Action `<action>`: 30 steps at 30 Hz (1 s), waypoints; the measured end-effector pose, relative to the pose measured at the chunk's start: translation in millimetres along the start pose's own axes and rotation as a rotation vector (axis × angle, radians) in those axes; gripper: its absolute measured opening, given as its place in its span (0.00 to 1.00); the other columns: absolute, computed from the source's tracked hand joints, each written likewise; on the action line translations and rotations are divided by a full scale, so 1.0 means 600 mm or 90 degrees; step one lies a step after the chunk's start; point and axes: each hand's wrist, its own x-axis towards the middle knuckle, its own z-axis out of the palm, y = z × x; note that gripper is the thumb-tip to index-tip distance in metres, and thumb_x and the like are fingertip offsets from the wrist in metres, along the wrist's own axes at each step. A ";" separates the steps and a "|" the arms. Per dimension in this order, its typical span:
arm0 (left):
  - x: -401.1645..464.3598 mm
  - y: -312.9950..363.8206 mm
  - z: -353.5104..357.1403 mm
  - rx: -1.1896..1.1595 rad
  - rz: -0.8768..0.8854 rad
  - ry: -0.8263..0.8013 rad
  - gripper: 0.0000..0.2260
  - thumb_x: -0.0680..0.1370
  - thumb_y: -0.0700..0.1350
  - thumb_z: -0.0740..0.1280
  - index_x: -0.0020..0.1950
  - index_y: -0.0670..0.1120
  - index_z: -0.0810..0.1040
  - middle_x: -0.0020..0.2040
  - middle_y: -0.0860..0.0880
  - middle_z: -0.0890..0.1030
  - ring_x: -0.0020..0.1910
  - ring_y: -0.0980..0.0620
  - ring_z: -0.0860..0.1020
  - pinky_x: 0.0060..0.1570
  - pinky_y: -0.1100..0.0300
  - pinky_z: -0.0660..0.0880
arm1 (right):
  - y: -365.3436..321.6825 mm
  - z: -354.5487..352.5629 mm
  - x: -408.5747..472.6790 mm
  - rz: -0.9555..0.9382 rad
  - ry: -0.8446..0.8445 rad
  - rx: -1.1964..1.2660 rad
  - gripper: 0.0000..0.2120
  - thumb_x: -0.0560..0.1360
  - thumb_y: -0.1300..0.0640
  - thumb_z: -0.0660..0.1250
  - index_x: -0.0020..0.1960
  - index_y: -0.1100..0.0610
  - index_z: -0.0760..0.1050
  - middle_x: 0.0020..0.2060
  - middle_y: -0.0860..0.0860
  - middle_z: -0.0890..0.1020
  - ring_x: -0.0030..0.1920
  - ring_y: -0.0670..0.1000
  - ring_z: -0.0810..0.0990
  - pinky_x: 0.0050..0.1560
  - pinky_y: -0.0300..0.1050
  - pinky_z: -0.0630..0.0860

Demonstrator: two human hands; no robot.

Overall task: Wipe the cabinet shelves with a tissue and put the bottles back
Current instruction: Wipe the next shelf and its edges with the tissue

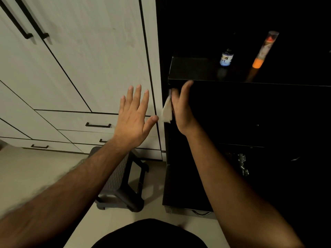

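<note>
My right hand (182, 108) holds a white tissue (167, 111) at the left front edge of the black cabinet, just under the shelf (193, 70). Its fingers point up and the tissue hangs along the palm side, apparently caught by the thumb. My left hand (133, 120) is held up with fingers spread and holds nothing, in front of the white cabinet. On the black shelf stand a small dark bottle with a blue label (226, 59) and, to its right, a tall clear tube with an orange band (263, 54). The lower cabinet interior is too dark to make out.
White cupboard doors and drawers with black handles (89, 59) fill the left side. A grey step stool (121, 179) stands on the pale floor below my left forearm. A metal hinge (242, 163) shows low in the black cabinet.
</note>
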 end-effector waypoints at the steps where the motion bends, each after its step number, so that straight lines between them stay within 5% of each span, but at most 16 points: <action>1: 0.003 0.003 0.000 0.000 0.006 0.004 0.40 0.76 0.71 0.36 0.80 0.45 0.47 0.80 0.43 0.45 0.79 0.45 0.40 0.76 0.41 0.43 | -0.006 0.001 0.010 -0.019 0.022 0.015 0.71 0.47 0.13 0.40 0.80 0.55 0.49 0.79 0.52 0.53 0.77 0.49 0.53 0.66 0.41 0.50; 6: 0.009 0.008 -0.006 -0.016 0.019 0.023 0.40 0.76 0.71 0.35 0.80 0.45 0.47 0.80 0.43 0.45 0.79 0.45 0.40 0.76 0.42 0.43 | 0.041 -0.016 0.010 -0.003 0.034 -0.058 0.60 0.58 0.14 0.45 0.77 0.53 0.58 0.76 0.51 0.62 0.70 0.43 0.64 0.64 0.34 0.61; 9: 0.003 0.017 0.000 -0.034 0.022 0.008 0.40 0.77 0.70 0.37 0.80 0.45 0.48 0.80 0.43 0.46 0.79 0.45 0.41 0.76 0.42 0.44 | 0.070 -0.031 0.017 0.070 0.092 -0.027 0.26 0.81 0.41 0.56 0.73 0.54 0.66 0.69 0.53 0.71 0.67 0.50 0.71 0.59 0.41 0.70; 11: -0.003 0.022 0.006 -0.014 0.018 -0.011 0.39 0.77 0.70 0.40 0.80 0.45 0.48 0.80 0.43 0.46 0.79 0.45 0.42 0.76 0.43 0.45 | 0.084 -0.034 0.019 0.078 0.127 -0.086 0.15 0.83 0.54 0.57 0.67 0.55 0.72 0.61 0.53 0.77 0.60 0.51 0.77 0.53 0.42 0.75; 14: -0.016 0.028 0.023 0.051 0.011 -0.032 0.39 0.77 0.70 0.48 0.80 0.45 0.46 0.80 0.44 0.46 0.79 0.45 0.42 0.76 0.45 0.43 | 0.115 -0.043 0.010 0.057 0.181 -0.179 0.10 0.81 0.59 0.60 0.58 0.55 0.78 0.47 0.46 0.79 0.48 0.46 0.79 0.40 0.34 0.75; 17: -0.035 0.035 0.047 0.058 0.012 -0.045 0.39 0.78 0.66 0.56 0.80 0.45 0.46 0.80 0.43 0.47 0.79 0.44 0.44 0.76 0.44 0.46 | 0.137 -0.079 0.005 0.047 0.208 -0.246 0.10 0.80 0.63 0.61 0.56 0.58 0.80 0.45 0.48 0.80 0.43 0.43 0.78 0.33 0.27 0.70; 21: -0.065 0.044 0.072 0.048 0.047 -0.074 0.38 0.79 0.62 0.59 0.80 0.45 0.47 0.80 0.43 0.48 0.79 0.44 0.46 0.76 0.42 0.52 | 0.150 -0.160 -0.026 -0.005 0.318 -0.439 0.09 0.76 0.65 0.62 0.39 0.62 0.77 0.35 0.56 0.80 0.38 0.49 0.76 0.35 0.50 0.71; 22: -0.072 0.045 0.076 0.039 0.066 -0.078 0.37 0.79 0.62 0.59 0.80 0.45 0.47 0.80 0.42 0.48 0.79 0.44 0.46 0.76 0.42 0.53 | 0.154 -0.180 -0.039 -0.009 0.356 -0.507 0.09 0.76 0.65 0.62 0.38 0.61 0.77 0.33 0.54 0.78 0.37 0.51 0.76 0.35 0.49 0.69; 27: -0.092 0.060 0.080 0.001 0.161 -0.073 0.35 0.79 0.62 0.54 0.80 0.44 0.49 0.80 0.42 0.48 0.79 0.44 0.45 0.76 0.43 0.51 | 0.181 -0.227 -0.096 0.073 0.445 -0.779 0.12 0.76 0.64 0.63 0.52 0.54 0.83 0.50 0.54 0.80 0.53 0.57 0.75 0.48 0.48 0.72; 30: -0.069 0.065 0.048 0.017 0.217 -0.054 0.35 0.78 0.62 0.54 0.80 0.45 0.50 0.80 0.41 0.49 0.79 0.44 0.46 0.77 0.45 0.49 | 0.180 -0.224 -0.110 0.146 0.460 -0.730 0.11 0.76 0.64 0.63 0.52 0.56 0.82 0.51 0.55 0.78 0.49 0.55 0.77 0.41 0.44 0.70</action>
